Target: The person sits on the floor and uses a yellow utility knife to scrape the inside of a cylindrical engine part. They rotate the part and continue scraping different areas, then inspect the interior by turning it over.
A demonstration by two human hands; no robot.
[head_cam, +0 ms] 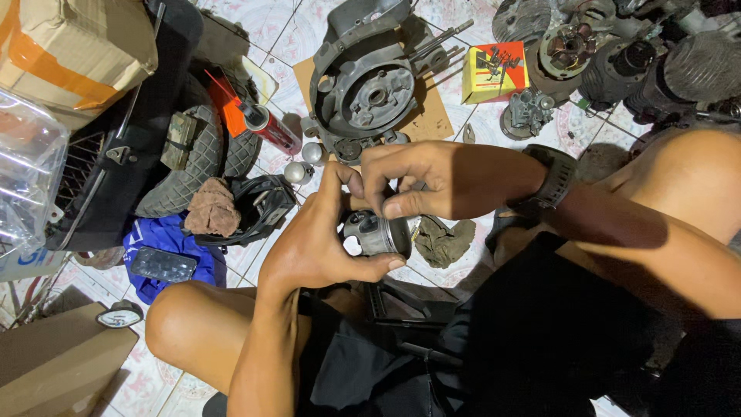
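Your bare knee [181, 328] sits lowest in view, and just above it your left hand [312, 247] cups a grey metal piston [378, 233], thumb and fingers curled round its body. Your right hand [421, 181], with a black wristwatch [549, 181], pinches the piston's top edge with bent fingertips, above the tiled floor [285, 31] and near the engine casing [363, 85].

A yellow-and-red box [494, 72] lies far right of centre; taped brown cartons sit far left [73, 50] and near left [58, 363].

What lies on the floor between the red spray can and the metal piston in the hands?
In the head view, small silver cylinders and a black bag-like thing lie between the red spray can and the piston.
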